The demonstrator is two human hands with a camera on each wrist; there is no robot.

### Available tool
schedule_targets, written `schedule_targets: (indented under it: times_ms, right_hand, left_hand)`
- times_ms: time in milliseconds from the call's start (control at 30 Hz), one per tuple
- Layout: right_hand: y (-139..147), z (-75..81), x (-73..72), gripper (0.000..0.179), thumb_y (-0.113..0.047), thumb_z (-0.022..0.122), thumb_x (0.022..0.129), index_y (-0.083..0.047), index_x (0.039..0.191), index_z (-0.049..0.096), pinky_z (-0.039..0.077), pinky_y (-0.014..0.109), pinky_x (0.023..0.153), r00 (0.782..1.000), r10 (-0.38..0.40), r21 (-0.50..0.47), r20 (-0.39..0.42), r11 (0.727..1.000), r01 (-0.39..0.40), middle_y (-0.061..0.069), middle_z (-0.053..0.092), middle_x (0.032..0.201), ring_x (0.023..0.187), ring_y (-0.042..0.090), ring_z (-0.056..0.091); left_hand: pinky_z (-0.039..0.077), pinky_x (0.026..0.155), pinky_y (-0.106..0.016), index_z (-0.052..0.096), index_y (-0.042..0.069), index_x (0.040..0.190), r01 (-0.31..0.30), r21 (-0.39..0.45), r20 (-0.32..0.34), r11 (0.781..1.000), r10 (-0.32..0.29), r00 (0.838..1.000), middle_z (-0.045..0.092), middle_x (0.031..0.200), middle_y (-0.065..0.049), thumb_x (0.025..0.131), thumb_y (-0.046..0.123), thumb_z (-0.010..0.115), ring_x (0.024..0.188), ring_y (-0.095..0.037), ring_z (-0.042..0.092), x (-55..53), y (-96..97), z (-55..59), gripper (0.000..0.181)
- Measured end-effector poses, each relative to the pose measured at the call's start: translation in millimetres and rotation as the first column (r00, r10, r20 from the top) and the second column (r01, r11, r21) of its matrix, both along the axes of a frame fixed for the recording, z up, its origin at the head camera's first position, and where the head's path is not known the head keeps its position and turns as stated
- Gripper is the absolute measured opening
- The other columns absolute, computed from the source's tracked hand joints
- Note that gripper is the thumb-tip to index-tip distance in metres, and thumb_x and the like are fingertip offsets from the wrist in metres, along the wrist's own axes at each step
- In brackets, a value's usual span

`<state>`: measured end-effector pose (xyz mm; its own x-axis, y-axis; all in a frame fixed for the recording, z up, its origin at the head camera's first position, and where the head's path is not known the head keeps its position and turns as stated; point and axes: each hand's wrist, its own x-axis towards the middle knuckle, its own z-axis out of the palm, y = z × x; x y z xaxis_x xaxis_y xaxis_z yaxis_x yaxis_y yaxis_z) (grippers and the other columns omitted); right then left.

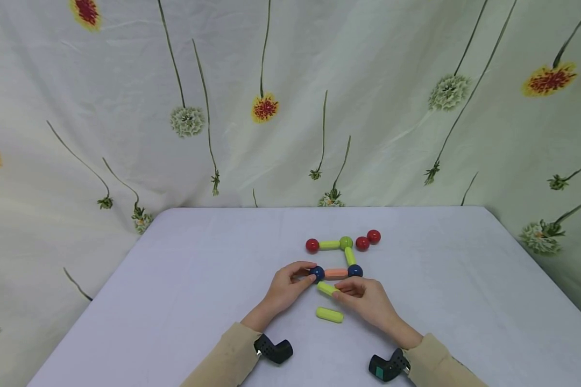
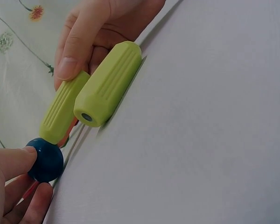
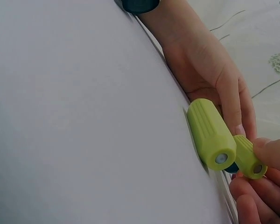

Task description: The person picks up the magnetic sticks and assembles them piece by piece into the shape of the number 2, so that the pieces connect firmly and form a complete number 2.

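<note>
My left hand (image 1: 286, 290) pinches a dark blue ball (image 1: 317, 273) between thumb and fingers. From that ball an orange-pink rod (image 1: 336, 274) runs to a second blue ball (image 1: 355, 271). A green rod (image 1: 350, 256) goes on from there to a green ball (image 1: 346, 243), then another green rod (image 1: 329, 245) ends at a red ball (image 1: 312, 245). My right hand (image 1: 366, 302) pinches a short yellow-green rod (image 1: 326, 289); in the left wrist view this rod's (image 2: 63, 109) far end meets the held blue ball (image 2: 47, 161).
A loose yellow-green rod (image 1: 329, 315) lies on the white table (image 1: 174, 301), nearer me than the hands. Two red balls (image 1: 368, 240) sit just right of the green ball. Behind the table hangs a flower-print cloth (image 1: 290, 150).
</note>
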<state>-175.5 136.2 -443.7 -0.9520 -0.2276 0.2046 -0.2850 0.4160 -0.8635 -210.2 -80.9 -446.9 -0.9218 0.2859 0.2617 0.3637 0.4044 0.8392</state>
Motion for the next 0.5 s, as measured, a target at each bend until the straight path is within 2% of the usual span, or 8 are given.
schedule_targets:
  times_ms: [500]
  right_hand:
    - [-0.1,2.7,0.9,0.021,-0.025,0.074,0.081,-0.01,0.095,0.072,0.05,0.022,0.066,1.0,-0.029,-0.02,0.008,0.999,0.029,-0.002,0.069,0.086,0.073,0.009,0.062]
  left_hand:
    - [0.047,0.077,-0.025,0.065,0.013,0.117,-0.018,-0.023,0.006,1.0,0.018,1.0,0.063,0.113,-0.003,0.091,0.023,0.063,0.101,-0.019,0.058,1.9,1.5,2.6,0.028]
